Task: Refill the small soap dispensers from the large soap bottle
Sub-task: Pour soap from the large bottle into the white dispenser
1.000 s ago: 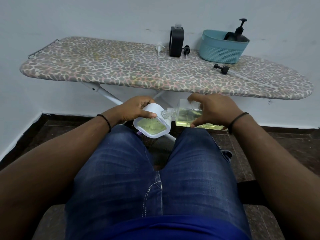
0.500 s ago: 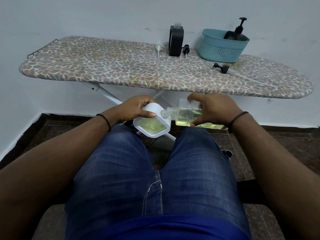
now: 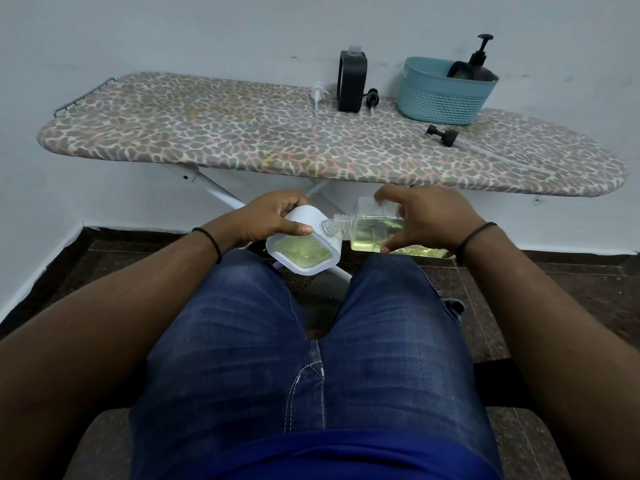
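Over my knees, my left hand [image 3: 273, 216] grips a white soap bottle [image 3: 301, 252] lying tilted, its translucent face showing yellow-green liquid. My right hand [image 3: 429, 216] holds a clear square bottle [image 3: 370, 226] on its side, partly filled with the same yellow-green liquid. The clear bottle's open threaded neck points left and meets the top of the white bottle. I cannot tell which way the liquid flows.
An ironing board [image 3: 242, 140] with a spotted cover stands in front. On it are a black dispenser [image 3: 351, 81], a white pump head [image 3: 318, 93], a black pump head [image 3: 373, 97], a teal basket [image 3: 440, 98] holding a black pump bottle [image 3: 476, 69], and a black pump with tube [image 3: 443, 135].
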